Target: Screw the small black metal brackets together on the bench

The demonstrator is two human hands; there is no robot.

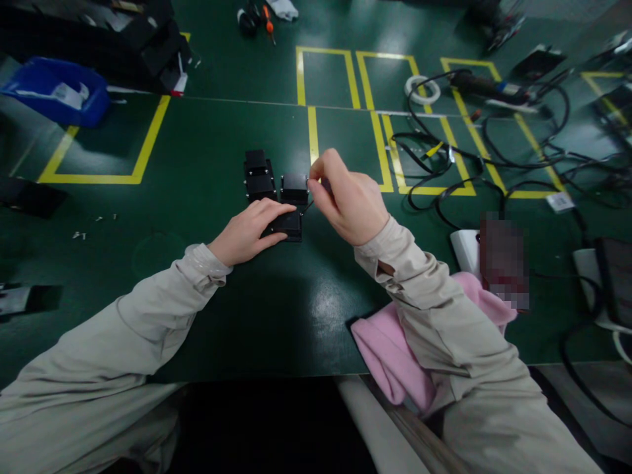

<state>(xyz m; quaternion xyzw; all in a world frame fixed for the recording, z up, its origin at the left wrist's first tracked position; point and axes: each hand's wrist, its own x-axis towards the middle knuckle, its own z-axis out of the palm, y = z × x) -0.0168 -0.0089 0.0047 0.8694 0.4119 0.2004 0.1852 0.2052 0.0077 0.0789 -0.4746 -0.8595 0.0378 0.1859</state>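
My left hand (251, 230) steadies a small black rectangular box (290, 226) on the green table, thumb and fingers pressed on its sides. Just right of it, my right hand (353, 201) is closed in a pinch. A thin dark rod (307, 207) runs from these fingers down to the box's right corner; its kind is too small to make out. Behind the held box sits another black box (295, 187) with shiny screws at its sides. Left of that, more black boxes (259, 183) stand in a column, touching or nearly so.
Small screws (79, 235) lie at the left. A blue bin (59, 92) is at the back left. Black cables (444, 171), a roll of white tape (422, 90) and a pink cloth (390, 352) occupy the right. Yellow tape (151, 141) marks rectangles on the table.
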